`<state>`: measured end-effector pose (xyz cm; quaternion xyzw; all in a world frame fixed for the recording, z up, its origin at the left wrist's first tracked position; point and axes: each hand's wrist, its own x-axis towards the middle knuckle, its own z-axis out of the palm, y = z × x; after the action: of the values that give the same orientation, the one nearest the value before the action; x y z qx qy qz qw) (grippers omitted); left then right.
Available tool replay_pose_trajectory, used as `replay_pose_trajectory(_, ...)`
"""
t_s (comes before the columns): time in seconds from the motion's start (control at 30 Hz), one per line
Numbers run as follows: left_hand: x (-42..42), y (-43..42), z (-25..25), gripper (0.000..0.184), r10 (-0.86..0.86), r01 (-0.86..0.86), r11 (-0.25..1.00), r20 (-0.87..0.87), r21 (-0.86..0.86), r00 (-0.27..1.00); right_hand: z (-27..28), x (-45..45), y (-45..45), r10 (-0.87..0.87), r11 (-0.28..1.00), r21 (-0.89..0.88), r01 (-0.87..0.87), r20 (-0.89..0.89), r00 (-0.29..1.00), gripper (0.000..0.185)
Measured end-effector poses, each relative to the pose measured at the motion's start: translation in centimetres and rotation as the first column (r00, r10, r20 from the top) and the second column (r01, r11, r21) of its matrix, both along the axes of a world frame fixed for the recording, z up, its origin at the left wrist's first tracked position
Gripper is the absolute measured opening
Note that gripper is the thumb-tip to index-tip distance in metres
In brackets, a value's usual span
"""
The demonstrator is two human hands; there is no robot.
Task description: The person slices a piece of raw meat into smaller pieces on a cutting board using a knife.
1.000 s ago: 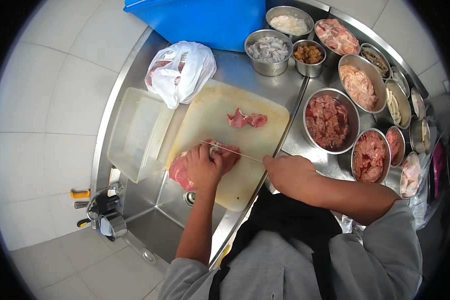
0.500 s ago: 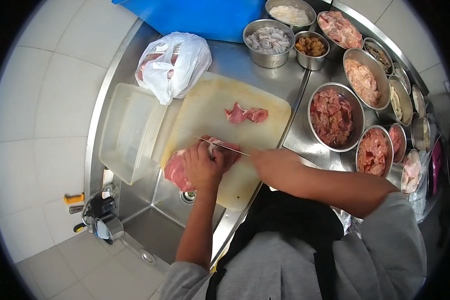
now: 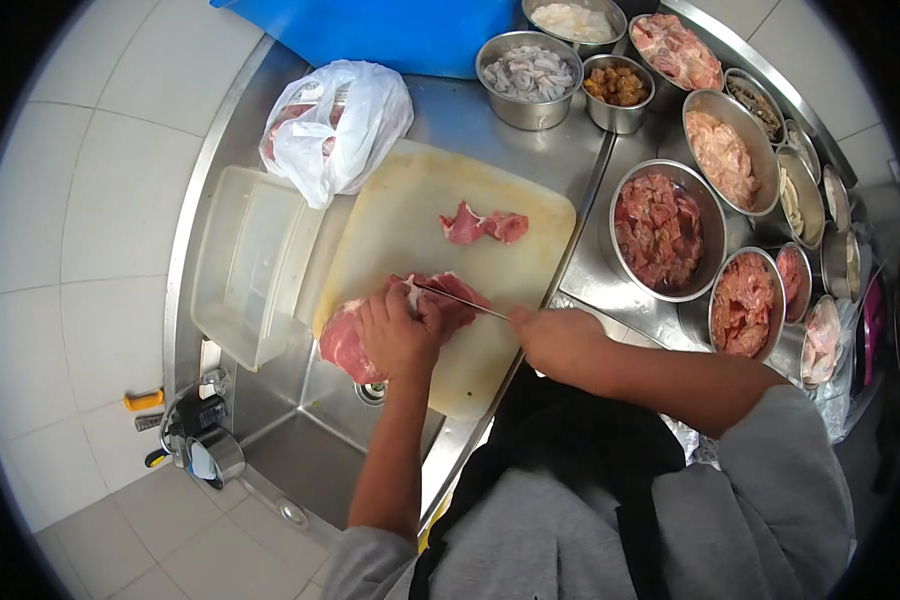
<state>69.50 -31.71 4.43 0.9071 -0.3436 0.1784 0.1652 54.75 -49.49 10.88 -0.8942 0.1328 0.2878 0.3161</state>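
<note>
A large piece of raw meat point(image 3: 344, 343) lies across the lower left of the worn cutting board point(image 3: 515, 192). Pressed down on it, my left hand point(image 3: 400, 335) grips it with curled fingers. My right hand point(image 3: 558, 340) is closed around the handle of a knife point(image 3: 467, 301). The thin blade points left and lies in the meat just beyond my left fingers; its tip is hard to make out there. Two small cut slices of meat point(image 3: 462, 224) rest farther up the board.
Left of the board stands a clear plastic container point(image 3: 232, 262); behind it sits a white plastic bag point(image 3: 355, 145) with meat inside. A steel sink point(image 3: 300, 470) lies below the board's left end. Several metal bowls of food, including a large meat bowl point(image 3: 622, 265), crowd the right.
The knife and my right hand have shifted slightly right and down, the blade drawn back through the meat. My left hand keeps its hold. The whole view has shifted a little.
</note>
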Motion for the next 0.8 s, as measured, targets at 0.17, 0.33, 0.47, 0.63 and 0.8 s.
replay_pose_trajectory(0.17, -0.1, 0.1, -0.2, 0.028, 0.017, -0.017, 1.0, -0.031, -0.001, 0.999, -6.2, 3.8, 2.1, -0.001, 1.0, -0.011, 0.003, 0.184, 0.983, 0.027)
replay_pose_trajectory(0.33, -0.1, -0.1, 0.5, 0.026, 0.004, -0.004, 1.0, -0.036, 0.009, 0.999, -6.2, 3.8, 2.6, -0.074, 0.997, 0.0, 0.077, 0.318, 0.945, 0.024)
replay_pose_trajectory(0.47, 0.1, 0.2, -0.3, 0.027, 0.005, -0.005, 1.0, 0.03, 0.004, 1.0, -4.0, -1.4, 0.3, -0.034, 0.999, -0.025, 0.037, 0.121, 0.992, 0.025)
replay_pose_trajectory(0.63, 1.9, -1.0, 3.3, 0.03, 0.113, -0.15, 0.988, -0.518, -0.032, 0.848, -3.3, -3.5, -0.9, -0.035, 0.999, -0.03, 0.038, 0.097, 0.995, 0.025)
replay_pose_trajectory(0.8, 6.4, -7.5, 3.4, 0.038, -0.034, 0.272, 0.882, -0.525, 0.384, 0.85, -1.2, -7.7, -2.3, 0.003, 0.992, -0.126, 0.006, 0.071, 0.997, 0.022)
